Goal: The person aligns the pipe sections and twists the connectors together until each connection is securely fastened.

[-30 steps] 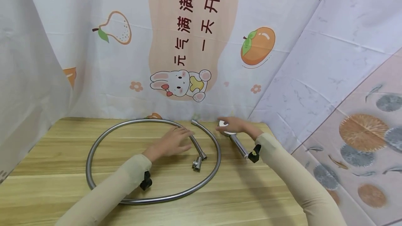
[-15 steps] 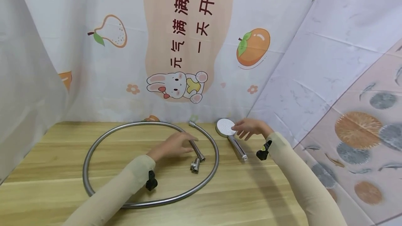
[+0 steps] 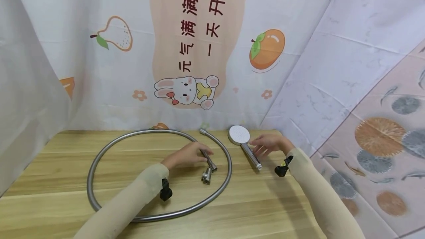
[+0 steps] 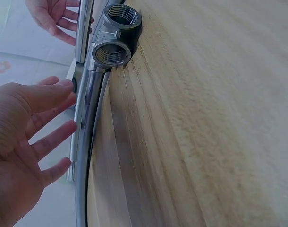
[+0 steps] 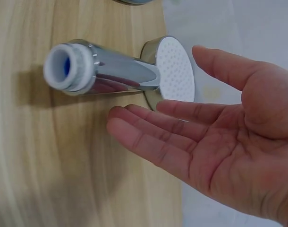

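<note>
A chrome hand shower (image 3: 239, 135) with a white spray face lies on the table. My right hand (image 3: 267, 144) is just right of its handle (image 5: 118, 71), fingers spread and thumb apart, holding nothing. In the right wrist view the handle's white threaded end faces the camera. My left hand (image 3: 190, 155) hovers over the end of a metal shower hose (image 3: 229, 158), fingers loosely extended; whether it touches the hose I cannot tell. Below that hand lies a small metal threaded fitting (image 3: 206, 176), its two threaded openings showing in the left wrist view.
The hose lies in a wide loop on the wooden table (image 3: 259, 209), its other end (image 3: 202, 131) near the back edge. A printed curtain (image 3: 132, 65) hangs behind the table, and more cloth hangs at both sides.
My right hand has left the shower head's face and moved right and down beside the handle. The left hand has shifted slightly right over the hose end. The view has tilted slightly.
</note>
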A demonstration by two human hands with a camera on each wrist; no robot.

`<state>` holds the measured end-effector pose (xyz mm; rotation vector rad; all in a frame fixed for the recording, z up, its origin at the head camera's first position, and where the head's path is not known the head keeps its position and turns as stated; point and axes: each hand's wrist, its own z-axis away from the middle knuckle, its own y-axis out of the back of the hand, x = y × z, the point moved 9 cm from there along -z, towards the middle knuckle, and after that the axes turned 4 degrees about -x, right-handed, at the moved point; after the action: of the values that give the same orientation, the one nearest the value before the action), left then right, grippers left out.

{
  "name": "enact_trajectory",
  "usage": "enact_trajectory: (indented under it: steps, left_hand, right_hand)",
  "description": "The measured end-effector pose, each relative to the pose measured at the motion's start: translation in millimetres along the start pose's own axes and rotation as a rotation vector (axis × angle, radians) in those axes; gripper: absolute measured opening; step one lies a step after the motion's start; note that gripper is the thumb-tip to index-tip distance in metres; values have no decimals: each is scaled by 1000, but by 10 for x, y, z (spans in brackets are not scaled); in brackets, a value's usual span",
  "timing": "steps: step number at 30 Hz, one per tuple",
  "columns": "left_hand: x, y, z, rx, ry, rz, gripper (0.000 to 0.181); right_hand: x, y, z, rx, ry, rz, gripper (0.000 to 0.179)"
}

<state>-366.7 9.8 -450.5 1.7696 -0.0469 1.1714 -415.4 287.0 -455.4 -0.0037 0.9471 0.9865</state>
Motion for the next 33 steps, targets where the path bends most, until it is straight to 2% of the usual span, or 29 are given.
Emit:
enact_trajectory:
  steps: [5, 13, 16, 20, 25, 33]
  left_hand:
    - [36, -27, -54, -40, -23, -41, 29]
    - [78, -88, -181, -94, -70, -112, 30]
    - [78, -117, -233, -130, -57, -128, 34]
    - [32, -184, -303, -190, 1, -140, 37]
    - [1, -225, -369, -211, 48, -116, 34]
    - [-8, -230, -406, -244, 56, -101, 34]
  right_hand:
    - [65, -9, -30, 16, 5, -70, 44]
    - [188, -44, -57, -5, 26, -187, 32]
    - [240, -86, -86, -18, 27, -216, 37]
    - [280, -148, -110, -42, 17, -235, 42]
    - [295, -178, -118, -51, 13, -234, 35]
    - [233, -216, -127, -118, 8, -232, 16]
